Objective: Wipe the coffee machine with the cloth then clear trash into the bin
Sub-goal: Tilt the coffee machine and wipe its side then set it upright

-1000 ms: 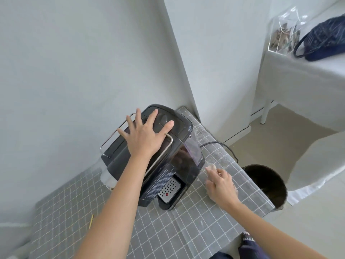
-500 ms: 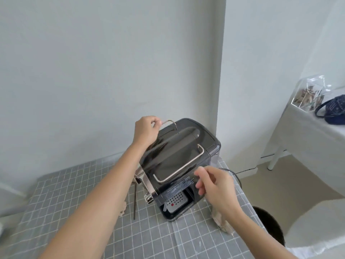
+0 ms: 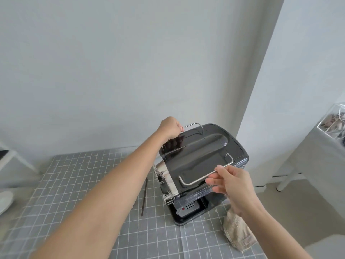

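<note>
The black coffee machine (image 3: 203, 161) stands on the grey checked tablecloth (image 3: 78, 180) near the wall corner. Silver rails run along its top. My left hand (image 3: 170, 129) is closed around the far rail at the machine's back left corner. My right hand (image 3: 233, 186) is at the near rail on the front right, fingers curled around it. A beige cloth (image 3: 237, 230) lies crumpled on the table under my right wrist, to the right of the machine. The bin is out of view.
A thin brown stick (image 3: 144, 197) lies on the tablecloth left of the machine. A white plate (image 3: 4, 201) shows at the left edge. To the right stands a white-draped table (image 3: 317, 165) with a clear box (image 3: 332, 121). A black cord (image 3: 280, 176) runs along the wall base.
My left hand moved from flat on the machine's top to gripping the far rail. My right hand left the cloth on the table and rose to the near rail. The view swung left.
</note>
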Available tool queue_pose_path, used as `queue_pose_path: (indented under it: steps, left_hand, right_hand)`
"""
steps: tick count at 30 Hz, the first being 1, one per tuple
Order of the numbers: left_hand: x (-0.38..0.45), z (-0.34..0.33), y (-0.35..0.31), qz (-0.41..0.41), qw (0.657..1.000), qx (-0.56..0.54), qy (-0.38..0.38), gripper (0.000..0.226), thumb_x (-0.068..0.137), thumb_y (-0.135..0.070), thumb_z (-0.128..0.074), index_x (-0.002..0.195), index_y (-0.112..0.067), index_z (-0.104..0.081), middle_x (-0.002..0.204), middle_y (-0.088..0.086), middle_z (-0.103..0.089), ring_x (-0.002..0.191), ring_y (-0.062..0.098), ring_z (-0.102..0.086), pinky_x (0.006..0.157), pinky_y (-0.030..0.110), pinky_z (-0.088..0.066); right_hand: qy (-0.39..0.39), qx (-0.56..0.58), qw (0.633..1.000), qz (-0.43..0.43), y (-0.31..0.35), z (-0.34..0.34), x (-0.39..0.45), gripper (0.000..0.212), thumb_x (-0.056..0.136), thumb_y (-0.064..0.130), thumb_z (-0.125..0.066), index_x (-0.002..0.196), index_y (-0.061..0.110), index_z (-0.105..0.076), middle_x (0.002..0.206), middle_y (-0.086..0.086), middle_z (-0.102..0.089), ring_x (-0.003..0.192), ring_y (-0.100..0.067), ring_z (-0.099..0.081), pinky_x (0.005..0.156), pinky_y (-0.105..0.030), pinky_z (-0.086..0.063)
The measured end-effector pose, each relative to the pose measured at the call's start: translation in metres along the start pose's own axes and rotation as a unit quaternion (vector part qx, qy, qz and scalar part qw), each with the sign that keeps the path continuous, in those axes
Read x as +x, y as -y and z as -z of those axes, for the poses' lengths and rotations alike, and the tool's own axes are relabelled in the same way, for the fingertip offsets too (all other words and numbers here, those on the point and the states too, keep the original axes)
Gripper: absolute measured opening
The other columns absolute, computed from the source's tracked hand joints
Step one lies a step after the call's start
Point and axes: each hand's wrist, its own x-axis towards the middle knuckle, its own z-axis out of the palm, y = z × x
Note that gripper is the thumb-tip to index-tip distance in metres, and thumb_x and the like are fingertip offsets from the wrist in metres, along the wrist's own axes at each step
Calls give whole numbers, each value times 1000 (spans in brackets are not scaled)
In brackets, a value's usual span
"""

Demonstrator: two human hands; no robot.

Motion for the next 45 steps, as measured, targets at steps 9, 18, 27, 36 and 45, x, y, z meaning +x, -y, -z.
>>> queue_pose_path:
  steps: [9,18,27,36,45]
  left_hand:
    - [-22,18,9,99,990,-99,17,28,88,10,-41,89,0,-67,74,7,-58,49,17,-36,46,21,-23]
    - [-61,35,22,150,946,-286,-18,21,94,5,-42,77,-3,-52,64,9,-49,50,18,-49,39,23,-51]
    - [-72,31,36,184,931,-310,-57,15,97,2,-42,86,-2,-52,68,8,-50,55,18,-53,47,26,-53]
    - [-72,19,40,199,930,-303,-56,15,96,2,-43,84,-2,-52,69,9,-52,56,19,-57,46,26,-54]
    - [-72,14,36,198,937,-284,-50,9,97,1,-43,98,1,-52,70,8,-51,56,18,-55,50,28,-53]
  right_hand:
    - [-22,-81,994,73,36,16,45,26,94,4,-50,71,2,-60,57,-9,-62,50,-17,-53,47,-27,-41]
    - [15,-182,974,135,76,3,122,35,87,4,-49,53,10,-55,53,-3,-47,49,-18,-36,50,-26,-32]
    - [52,-245,957,147,68,-18,152,31,86,5,-51,58,7,-64,55,-3,-56,54,-21,-45,56,-30,-41]
    - [58,-273,950,141,58,-14,160,30,87,4,-50,62,5,-66,56,-5,-58,54,-20,-47,53,-29,-41]
    - [74,-281,947,136,56,-4,158,29,90,3,-48,69,-3,-67,57,-7,-59,46,-17,-45,42,-22,-38]
